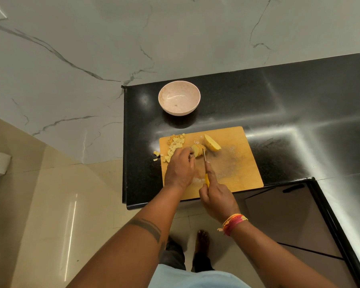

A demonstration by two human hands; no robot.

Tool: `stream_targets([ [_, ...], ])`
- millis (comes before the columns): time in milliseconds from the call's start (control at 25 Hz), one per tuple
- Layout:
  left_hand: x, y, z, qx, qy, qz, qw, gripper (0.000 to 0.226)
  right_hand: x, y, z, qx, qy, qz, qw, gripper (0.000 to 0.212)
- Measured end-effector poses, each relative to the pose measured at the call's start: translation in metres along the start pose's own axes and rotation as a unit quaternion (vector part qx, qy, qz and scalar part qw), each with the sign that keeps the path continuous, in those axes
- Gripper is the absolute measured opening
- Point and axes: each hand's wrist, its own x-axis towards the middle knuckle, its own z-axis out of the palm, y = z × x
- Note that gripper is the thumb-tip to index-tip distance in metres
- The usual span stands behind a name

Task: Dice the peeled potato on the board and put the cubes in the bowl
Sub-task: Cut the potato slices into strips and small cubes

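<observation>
- Potato piece (198, 150), already sliced into thin leaves, at the centre of the frame on the wooden board (237, 169), pressed from the left side by curled fingers.
- Second potato piece (212, 143), a whole uncut half, just right of and above the sliced one, on the same board.
- Heap of cut cubes (175, 146) at the upper left corner of the board; a few stray cubes (156, 154) off its left edge on the black bench (289, 113).
- Left hand (180, 168) palm down over the left part of the board, fingers bent and pressed together against the sliced piece, a ring on one finger; forearm running down toward the lower left of the frame, with a dark band tattoo.
- Right hand (215, 196) at the lower edge of the board, closed around the yellow handle of a knife (205, 163), index finger stretched along the top of the blade; blade pointing up the frame, tip at the right side of the sliced piece.
- Thread bracelet (233, 223), orange and pink, on the right wrist.
- Bowl (179, 98), pale pink, above the board on the bench, apart from it, no cubes inside.
- Marbled wall across the upper left of the frame; pale floor tiles at lower left.
</observation>
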Motion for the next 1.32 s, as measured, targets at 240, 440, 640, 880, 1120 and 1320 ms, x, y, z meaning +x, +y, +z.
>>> stream_targets([
  [240, 0.032, 0.007, 0.012, 0.013, -0.055, -0.014, 0.998, 0.045, 0.008, 0.002, -0.006, 0.006, 0.003, -0.009, 1.000, 0.081],
  [440, 0.011, -0.007, 0.000, 0.049, 0.071, 0.026, 0.996, 0.022, -0.001, 0.010, -0.002, -0.019, -0.033, -0.040, 0.999, 0.082],
  [640, -0.012, -0.029, -0.005, 0.023, 0.130, -0.049, 0.990, 0.018, -0.010, 0.013, 0.009, -0.032, -0.064, -0.056, 0.996, 0.083],
  [880, -0.020, -0.033, 0.001, -0.006, 0.075, -0.154, 0.985, 0.049, -0.018, 0.011, 0.014, -0.039, -0.090, -0.038, 0.994, 0.086],
  [1120, -0.008, -0.027, 0.005, -0.052, 0.043, -0.147, 0.987, 0.040, 0.007, -0.023, 0.026, -0.002, -0.092, -0.019, 0.996, 0.079],
  [1320, -0.004, -0.023, -0.007, -0.079, 0.054, -0.092, 0.991, 0.031, 0.029, -0.026, 0.015, 0.029, -0.056, -0.008, 0.998, 0.077],
])
